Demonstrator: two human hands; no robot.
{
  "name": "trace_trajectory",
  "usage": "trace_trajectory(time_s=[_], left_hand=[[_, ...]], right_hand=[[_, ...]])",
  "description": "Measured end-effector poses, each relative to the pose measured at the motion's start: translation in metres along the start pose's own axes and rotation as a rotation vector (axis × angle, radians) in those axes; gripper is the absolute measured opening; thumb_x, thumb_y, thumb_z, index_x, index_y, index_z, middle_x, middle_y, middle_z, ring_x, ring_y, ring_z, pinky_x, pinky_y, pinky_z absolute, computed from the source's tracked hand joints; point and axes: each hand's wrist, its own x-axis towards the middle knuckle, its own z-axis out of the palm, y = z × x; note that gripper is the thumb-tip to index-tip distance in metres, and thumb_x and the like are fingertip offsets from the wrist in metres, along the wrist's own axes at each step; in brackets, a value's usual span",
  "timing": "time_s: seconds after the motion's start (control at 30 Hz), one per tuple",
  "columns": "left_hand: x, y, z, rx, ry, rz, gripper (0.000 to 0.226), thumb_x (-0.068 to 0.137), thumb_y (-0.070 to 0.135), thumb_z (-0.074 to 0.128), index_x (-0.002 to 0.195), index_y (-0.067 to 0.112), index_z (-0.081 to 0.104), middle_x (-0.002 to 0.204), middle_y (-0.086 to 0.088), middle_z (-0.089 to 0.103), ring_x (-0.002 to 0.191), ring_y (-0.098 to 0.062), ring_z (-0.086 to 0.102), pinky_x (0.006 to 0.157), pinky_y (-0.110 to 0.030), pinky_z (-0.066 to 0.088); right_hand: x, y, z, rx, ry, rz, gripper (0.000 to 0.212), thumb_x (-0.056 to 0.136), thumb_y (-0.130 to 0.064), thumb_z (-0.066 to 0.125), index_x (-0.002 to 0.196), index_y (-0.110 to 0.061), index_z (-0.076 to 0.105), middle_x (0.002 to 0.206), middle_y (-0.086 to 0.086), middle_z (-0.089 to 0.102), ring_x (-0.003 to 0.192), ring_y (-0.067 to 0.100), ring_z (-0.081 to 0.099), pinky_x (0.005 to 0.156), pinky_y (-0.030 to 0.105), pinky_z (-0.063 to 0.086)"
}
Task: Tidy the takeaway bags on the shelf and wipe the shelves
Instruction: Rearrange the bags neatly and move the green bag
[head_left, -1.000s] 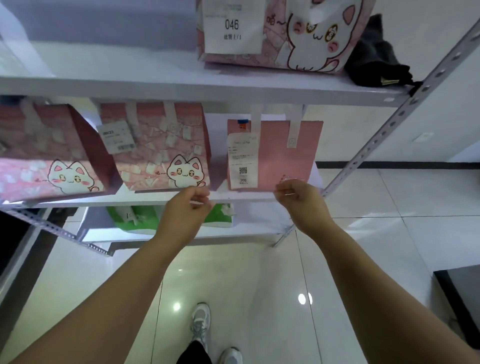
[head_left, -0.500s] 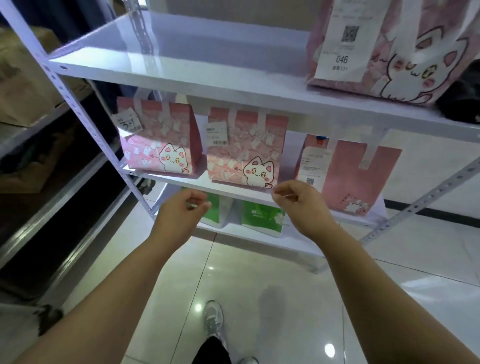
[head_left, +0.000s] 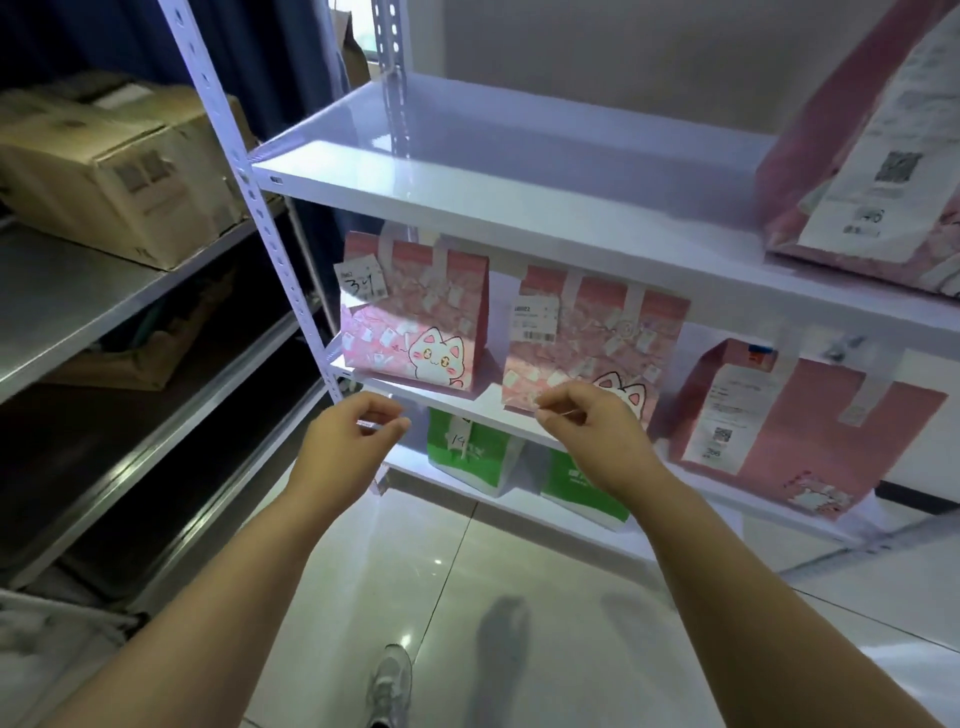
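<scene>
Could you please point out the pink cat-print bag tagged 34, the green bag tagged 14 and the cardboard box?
Pink cat-print paper bag tagged 34 (head_left: 415, 322): head view, front face.
Green paper bag tagged 14 (head_left: 478, 462): head view, front face.
Brown cardboard box (head_left: 130, 182): head view, side panel.

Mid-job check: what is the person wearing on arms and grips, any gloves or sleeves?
No gloves on the left grip or right grip, and no rings show. Both forearms are bare, with no sleeves, watch or bands in view.

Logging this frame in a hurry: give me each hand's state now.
Left hand: fingertips pinched together, cannot tell if it holds anything.
Right hand: fingertips pinched together, cannot tell if it holds anything.
</scene>
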Motion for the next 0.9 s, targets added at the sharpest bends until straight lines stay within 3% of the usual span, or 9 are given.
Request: trace_trajectory(time_s=[0.17, 0.33, 0.43, 0.5, 0.6, 0.73, 0.9], left_hand=[[0.056, -0.03, -0.035, 0.024, -0.048, -0.018, 0.011, 0.08, 0.027, 0.07, 0.076, 0.037, 0.066, 0.082, 0.013, 0.068, 0.073, -0.003, 0.063, 0.066, -0.022, 0.048], [0.111, -0.062, -0.063, 0.061, -0.08, -0.039, 0.009, 0.081, 0.029, 0.068, 0.077, 0.036, 0.064, 0.08, 0.01, 0.066, 0.063, 0.005, 0.057, 0.055, -0.016, 0.041], [0.143, -0.08, -0.067, 0.089, -0.116, -0.054, 0.01, 0.082, 0.026, 0.065, 0.08, 0.036, 0.062, 0.086, 0.008, 0.065, 0.066, 0.001, 0.058, 0.056, -0.018, 0.042], [0.163, -0.089, -0.065, 0.118, -0.154, -0.046, 0.013, 0.083, 0.024, 0.066, 0.089, 0.034, 0.061, 0.093, 0.007, 0.063, 0.074, 0.0, 0.06, 0.06, -0.019, 0.043], [0.193, -0.098, -0.054, 0.149, -0.197, -0.023, 0.038, 0.083, 0.021, 0.066, 0.12, 0.022, 0.057, 0.107, 0.007, 0.058, 0.086, -0.005, 0.058, 0.071, -0.021, 0.043], [0.233, -0.103, -0.039, 0.171, -0.224, 0.021, 0.049, 0.084, 0.017, 0.064, 0.13, 0.017, 0.047, 0.129, -0.004, 0.05, 0.112, -0.019, 0.052, 0.093, -0.037, 0.046], [0.268, -0.112, -0.022, 0.159, -0.157, -0.06, 0.043, 0.087, 0.009, 0.056, 0.123, 0.008, 0.033, 0.12, -0.007, 0.044, 0.088, -0.013, 0.046, 0.074, -0.031, 0.038]], right_hand=[[0.047, -0.016, 0.048, -0.025, 0.029, 0.065, 0.007, 0.087, -0.024, 0.064, 0.092, -0.028, 0.066, 0.09, -0.015, 0.063, 0.082, 0.0, 0.056, 0.067, 0.016, 0.042], [0.092, -0.019, 0.097, -0.053, 0.043, 0.163, 0.008, 0.087, -0.023, 0.062, 0.088, -0.031, 0.062, 0.087, -0.017, 0.061, 0.081, 0.0, 0.055, 0.063, 0.014, 0.039], [0.115, -0.01, 0.119, -0.105, 0.055, 0.237, 0.005, 0.086, -0.025, 0.062, 0.089, -0.029, 0.062, 0.087, -0.019, 0.059, 0.079, 0.0, 0.054, 0.06, 0.016, 0.039], [0.129, -0.001, 0.13, -0.137, 0.037, 0.284, 0.007, 0.085, -0.025, 0.062, 0.091, -0.028, 0.06, 0.087, -0.016, 0.059, 0.077, 0.002, 0.055, 0.062, 0.019, 0.043], [0.152, 0.009, 0.138, -0.189, 0.043, 0.368, 0.019, 0.084, -0.025, 0.062, 0.102, -0.024, 0.056, 0.082, -0.016, 0.058, 0.074, 0.005, 0.056, 0.061, 0.021, 0.043], [0.183, 0.022, 0.145, -0.217, 0.062, 0.451, 0.055, 0.085, -0.023, 0.064, 0.134, -0.012, 0.04, 0.101, 0.0, 0.059, 0.096, 0.022, 0.057, 0.075, 0.029, 0.041], [0.212, 0.031, 0.157, -0.228, 0.052, 0.49, 0.059, 0.085, -0.021, 0.064, 0.135, -0.01, 0.036, 0.126, 0.011, 0.056, 0.113, 0.03, 0.054, 0.094, 0.04, 0.046]])
